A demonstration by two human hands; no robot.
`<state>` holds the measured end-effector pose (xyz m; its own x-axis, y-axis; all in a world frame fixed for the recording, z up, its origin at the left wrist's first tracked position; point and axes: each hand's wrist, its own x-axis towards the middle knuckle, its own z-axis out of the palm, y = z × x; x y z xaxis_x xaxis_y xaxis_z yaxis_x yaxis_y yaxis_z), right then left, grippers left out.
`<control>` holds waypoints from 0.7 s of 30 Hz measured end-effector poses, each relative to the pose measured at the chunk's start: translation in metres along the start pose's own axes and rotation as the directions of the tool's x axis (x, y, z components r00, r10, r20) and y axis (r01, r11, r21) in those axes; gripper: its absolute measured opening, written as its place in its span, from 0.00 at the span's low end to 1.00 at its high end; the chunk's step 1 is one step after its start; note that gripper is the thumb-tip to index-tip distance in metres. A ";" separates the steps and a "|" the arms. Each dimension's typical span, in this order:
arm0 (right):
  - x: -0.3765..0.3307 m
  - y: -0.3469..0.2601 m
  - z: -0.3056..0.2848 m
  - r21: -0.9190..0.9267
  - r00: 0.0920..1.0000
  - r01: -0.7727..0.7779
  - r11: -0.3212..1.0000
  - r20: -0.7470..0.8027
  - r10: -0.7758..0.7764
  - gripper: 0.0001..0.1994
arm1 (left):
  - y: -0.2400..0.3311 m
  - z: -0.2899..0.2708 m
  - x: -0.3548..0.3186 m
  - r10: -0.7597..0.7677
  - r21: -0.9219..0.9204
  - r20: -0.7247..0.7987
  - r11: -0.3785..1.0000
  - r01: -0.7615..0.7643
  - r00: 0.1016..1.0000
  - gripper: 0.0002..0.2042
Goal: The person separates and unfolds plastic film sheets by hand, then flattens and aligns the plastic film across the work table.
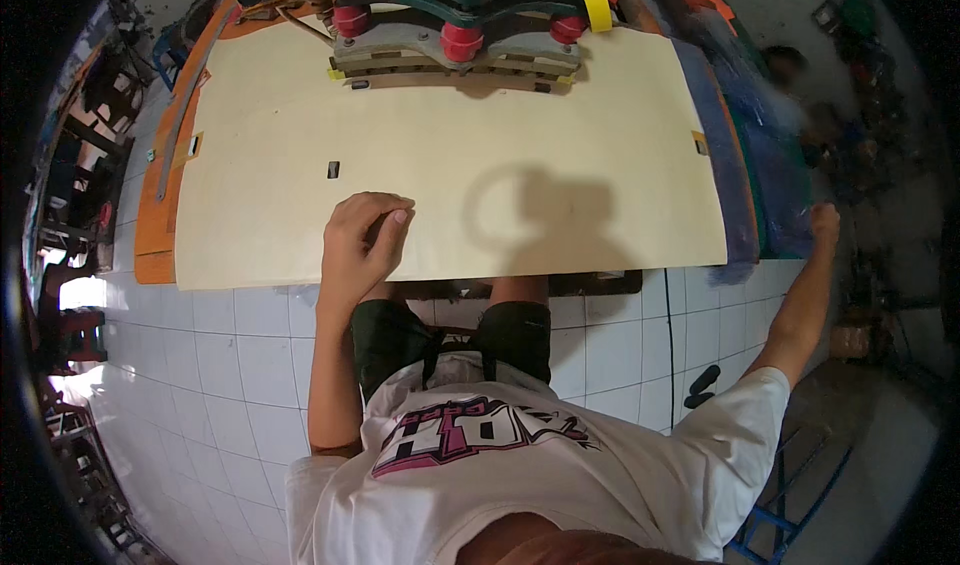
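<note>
A large cream sheet (450,155) covers most of the work table in front of me. My left hand (368,233) is over its near edge, left of the middle, with fingers curled in and thumb against them. Whatever it may pinch is hidden. Just beyond that hand, a small dark rectangular piece (333,170) lies on the sheet. Far out to the right, my right hand (824,223) is closed beside blue, see-through plastic sheeting (780,165). The sheeting is partly smeared, and I cannot tell whether those fingers grip it.
A green and grey metal machine part (450,20) with red round pads overhangs the table's far side. Orange board (158,220) shows along the left edge, under a metal strip (185,105). Stools stand left and lower right; a blue-framed one (775,530) is near me.
</note>
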<state>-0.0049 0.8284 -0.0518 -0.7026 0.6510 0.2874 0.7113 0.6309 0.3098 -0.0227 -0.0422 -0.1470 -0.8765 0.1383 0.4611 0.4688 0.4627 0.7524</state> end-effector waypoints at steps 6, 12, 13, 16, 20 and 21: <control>0.052 0.033 0.020 0.010 0.993 -0.114 0.993 -0.027 0.115 0.12 | -0.003 0.003 -0.001 0.022 0.029 -0.018 0.999 -0.021 1.000 0.04; 0.077 0.020 0.026 -0.056 0.948 -0.315 0.947 -0.071 0.311 0.16 | -0.004 0.000 -0.004 -0.024 0.067 0.012 0.997 0.023 1.000 0.05; 0.080 0.016 0.026 0.004 0.931 -0.346 0.938 -0.124 0.343 0.18 | -0.003 0.000 -0.003 -0.031 0.073 0.007 0.997 0.031 0.999 0.05; 0.084 0.026 0.008 -0.004 0.951 -0.307 0.952 -0.051 0.306 0.20 | -0.003 0.003 -0.003 -0.006 0.023 -0.042 1.000 0.007 0.999 0.04; 0.089 0.007 0.005 0.225 0.922 -0.274 0.935 -0.215 0.322 0.15 | 0.001 0.000 -0.002 -0.022 0.057 -0.015 0.998 0.023 1.000 0.04; 0.092 0.003 0.005 0.296 0.951 -0.209 0.932 -0.162 0.265 0.15 | 0.003 -0.002 -0.002 -0.031 0.068 0.002 0.997 0.031 1.000 0.04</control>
<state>-0.0677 0.8924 -0.0288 -0.4830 0.7174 0.5021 0.8157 0.5770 -0.0398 -0.0191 -0.0425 -0.1444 -0.8909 0.1252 0.4365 0.4327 0.5257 0.7324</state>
